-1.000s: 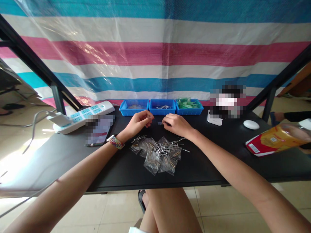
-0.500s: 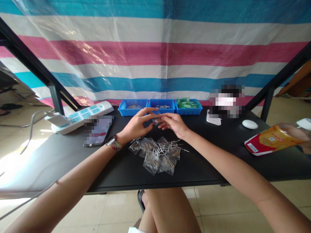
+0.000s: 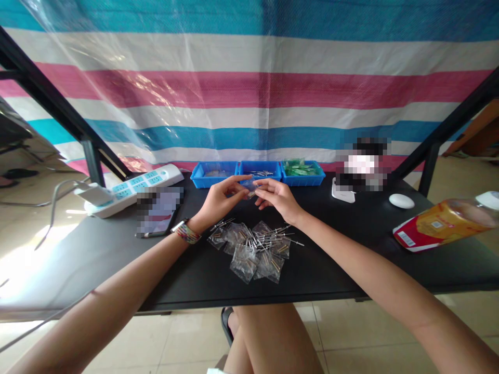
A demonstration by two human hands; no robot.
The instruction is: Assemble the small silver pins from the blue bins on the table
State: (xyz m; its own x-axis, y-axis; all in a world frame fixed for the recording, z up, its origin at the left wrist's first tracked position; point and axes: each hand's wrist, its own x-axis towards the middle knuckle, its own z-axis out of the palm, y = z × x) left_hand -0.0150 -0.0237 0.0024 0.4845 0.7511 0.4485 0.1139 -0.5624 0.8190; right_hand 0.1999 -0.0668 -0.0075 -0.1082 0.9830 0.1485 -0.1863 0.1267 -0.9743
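A small clear plastic bag (image 3: pixel 250 183) is held between my two hands above the black table. My left hand (image 3: pixel 225 200) grips its left side, thumb and fingertips pressed together. On the other side, my right hand (image 3: pixel 279 199) pinches the bag with curled fingers. What lies inside it is partly hidden by the fingers. Below my hands are several clear bags (image 3: pixel 245 261) with brass-coloured pins in them. Silver blind rivets (image 3: pixel 259 240) lie loosely across those bags.
Behind my hands stand a left blue bin (image 3: pixel 214 182) with clear bags, a middle bin (image 3: pixel 260 167) with metal pieces and a right bin (image 3: pixel 303 180) with green packets. A power strip (image 3: pixel 136 189) and phone (image 3: pixel 161 210) lie left; a bottle (image 3: pixel 444 223) lies right.
My left thumb and fingers have closed in on the bag, where they were spread apart before. The bag has turned slightly between my hands. The pile on the table is unchanged.
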